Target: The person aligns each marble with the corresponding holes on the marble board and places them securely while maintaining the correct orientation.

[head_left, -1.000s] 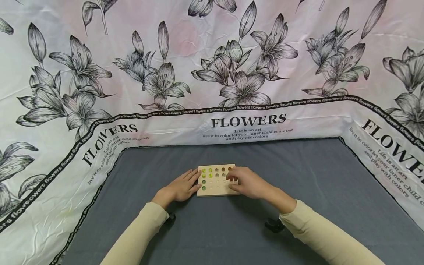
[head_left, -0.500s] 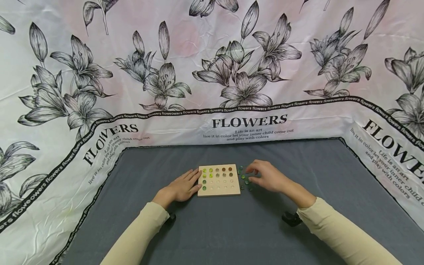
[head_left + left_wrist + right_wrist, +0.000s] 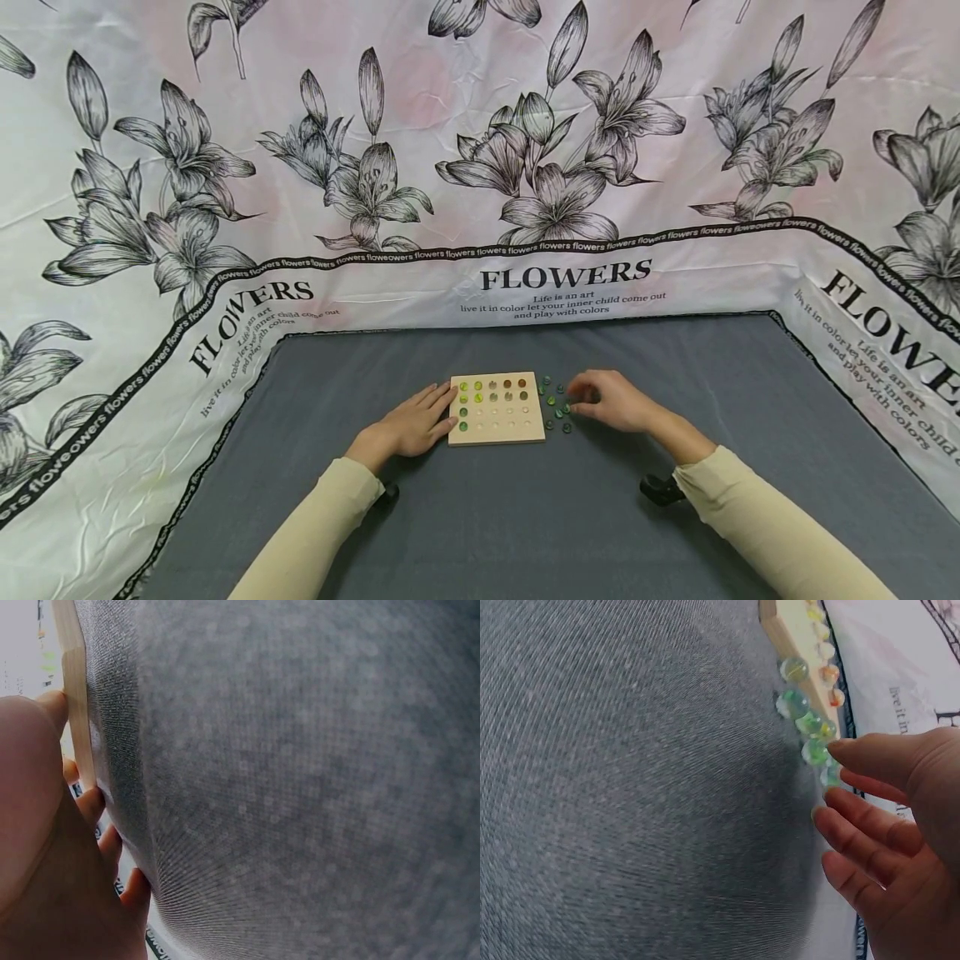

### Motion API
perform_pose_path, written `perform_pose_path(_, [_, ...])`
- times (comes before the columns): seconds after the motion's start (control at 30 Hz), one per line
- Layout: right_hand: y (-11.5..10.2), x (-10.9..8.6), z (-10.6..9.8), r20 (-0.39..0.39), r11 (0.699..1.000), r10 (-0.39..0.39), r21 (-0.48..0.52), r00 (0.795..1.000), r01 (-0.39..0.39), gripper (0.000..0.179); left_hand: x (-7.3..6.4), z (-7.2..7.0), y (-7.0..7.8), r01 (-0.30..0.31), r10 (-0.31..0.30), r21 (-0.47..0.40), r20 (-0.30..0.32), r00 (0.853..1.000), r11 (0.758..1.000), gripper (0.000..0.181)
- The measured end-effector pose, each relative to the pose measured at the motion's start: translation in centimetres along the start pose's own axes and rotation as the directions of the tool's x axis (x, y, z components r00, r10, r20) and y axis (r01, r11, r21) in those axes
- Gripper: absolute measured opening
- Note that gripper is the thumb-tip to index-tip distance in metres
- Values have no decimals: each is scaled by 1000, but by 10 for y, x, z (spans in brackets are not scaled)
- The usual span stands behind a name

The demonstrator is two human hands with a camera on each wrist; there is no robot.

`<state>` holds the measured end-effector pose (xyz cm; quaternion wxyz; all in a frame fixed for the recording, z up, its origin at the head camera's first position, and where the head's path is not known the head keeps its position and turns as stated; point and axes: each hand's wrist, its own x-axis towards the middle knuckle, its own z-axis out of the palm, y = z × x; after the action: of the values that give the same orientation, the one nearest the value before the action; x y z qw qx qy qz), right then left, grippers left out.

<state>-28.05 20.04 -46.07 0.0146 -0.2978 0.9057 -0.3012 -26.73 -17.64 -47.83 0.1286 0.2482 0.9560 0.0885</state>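
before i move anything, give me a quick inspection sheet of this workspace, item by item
Surface: grey fabric, lightly creased.
Job's things: wooden board lies flat; seated marbles fill its two far rows, while each near row holds one, at its left end. Loose green marbles lie off its right edge.
Clutter: nothing seen.
Hands: left hand rests its fingers on the board's left edge; right hand is at the loose marbles, grip unclear.
Cables: nothing seen.
Surroundings: white flower-printed cloth stands along the far, left and right sides.
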Motion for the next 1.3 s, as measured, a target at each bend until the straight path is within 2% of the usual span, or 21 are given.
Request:
perform_pose_path(0.37, [10,4,8,28,998,3,68,1000,-5,22,0,1,0,4,-4,1,3,1000,1000,65])
perform_pose_path(0.6, [14,4,16,-12,995,-94,44,996,94,18,-3,-1,3,1,-1,24,-2,1000,1000,65])
perform_pose_path(0.87, [8,2,17,17,999,-24,45,1000,23,8,-9,-7,10,-16,16,11,2,1000,1000,61])
perform_pose_path(1.07, [4,0,13,2,999,-35,8,999,35,6,-8,-3,8,-7,7,21,-9,1000,1000,63])
perform_pose_path(1.3, [-10,0,8,-12,997,-78,2,997,78,5,-8,-6,9,-8,8,18,3,1000,1000,62])
